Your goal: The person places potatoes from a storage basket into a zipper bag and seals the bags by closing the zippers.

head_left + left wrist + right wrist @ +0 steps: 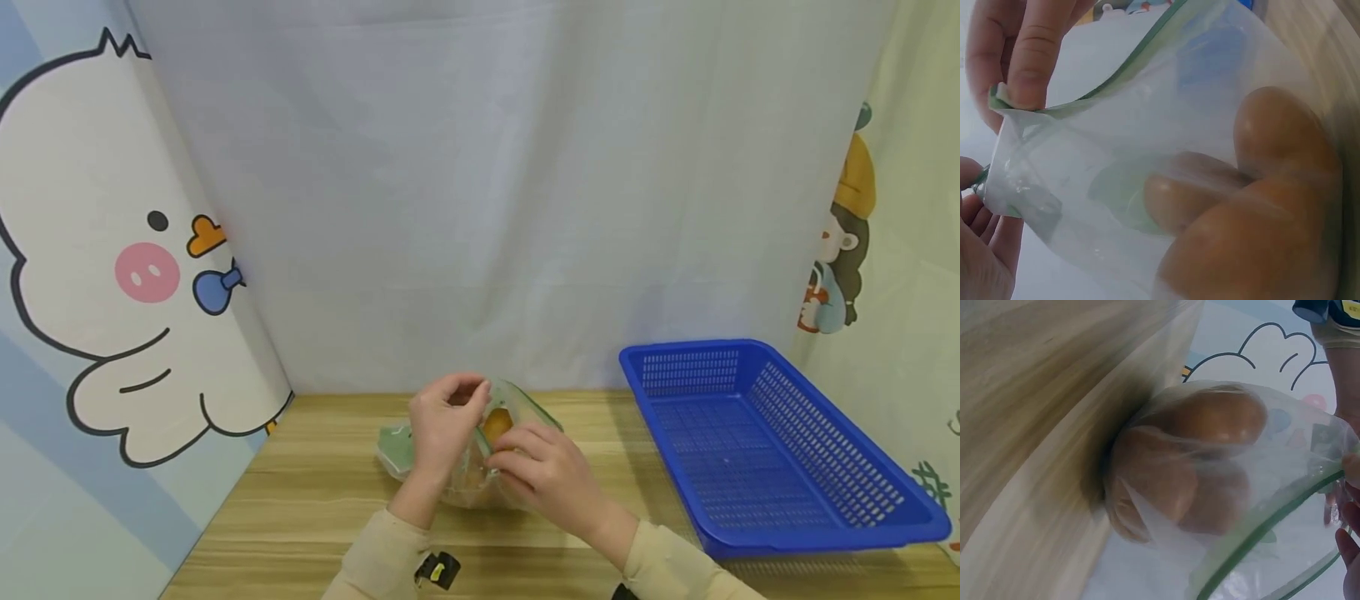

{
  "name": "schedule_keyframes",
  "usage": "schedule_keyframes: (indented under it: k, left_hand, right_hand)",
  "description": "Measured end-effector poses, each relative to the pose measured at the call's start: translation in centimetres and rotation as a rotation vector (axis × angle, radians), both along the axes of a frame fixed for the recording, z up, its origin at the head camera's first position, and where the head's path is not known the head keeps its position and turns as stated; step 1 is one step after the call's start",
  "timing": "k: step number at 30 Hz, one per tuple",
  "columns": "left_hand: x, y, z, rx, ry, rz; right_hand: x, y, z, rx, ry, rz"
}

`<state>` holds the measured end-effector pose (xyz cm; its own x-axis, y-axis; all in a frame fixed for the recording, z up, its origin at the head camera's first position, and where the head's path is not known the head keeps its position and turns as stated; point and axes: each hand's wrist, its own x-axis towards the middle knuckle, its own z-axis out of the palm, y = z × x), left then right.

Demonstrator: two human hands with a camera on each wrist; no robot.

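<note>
A clear zip-lock bag (480,493) with green strips along its mouth sits on the table between both hands. Several smooth brown rounded items (1279,131) of unclear kind lie in its bottom, seen through the plastic in both wrist views. My left hand (442,425) pinches the bag's rim at the left of the mouth. On the other side, my right hand (551,475) grips the near green-edged rim with thumb and fingers. The mouth gapes between the two hands, and one orange-brown item (497,424) shows there in the head view.
A blue plastic basket (669,442) with slotted walls stands on the right of the wood-grain table (285,492). A pale curtain (480,208) hangs along the back, with cartoon-printed panels on both sides.
</note>
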<state>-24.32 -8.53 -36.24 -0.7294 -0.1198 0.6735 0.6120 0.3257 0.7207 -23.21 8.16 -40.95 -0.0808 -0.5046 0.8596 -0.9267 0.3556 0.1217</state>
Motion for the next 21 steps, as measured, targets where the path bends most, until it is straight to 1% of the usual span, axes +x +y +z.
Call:
schedule_keyframes:
  k: [4, 7, 9, 12, 18, 21]
  left_hand:
    - [0.1, -0.1, 0.2, -0.048, 0.0, -0.025]
    - [0.2, -0.2, 0.5, -0.068, 0.025, -0.03]
    - [0.3, -0.2, 0.8, -0.074, 0.048, -0.038]
    - [0.5, -0.3, 1.3, -0.086, 0.101, -0.058]
    - [0.9, -0.4, 2.5, -0.108, 0.279, -0.133]
    - [1.1, -0.4, 3.2, -0.131, 0.341, -0.152]
  right_hand:
    - [-0.1, -0.3, 0.8, -0.028, 0.022, -0.018]
    - [-0.3, -0.2, 2.1, -0.055, 0.019, -0.056]
    - [-0.6, -0.1, 3.3, -0.074, 0.027, -0.078]
    - [-1.1, 0.3, 5.2, -0.103, 0.023, -0.09]
    - [-2.2, 0.9, 8.7, -0.123, -0.03, -0.096]
    - [-2.5, 1.0, 10.3, -0.122, -0.042, -0.104]
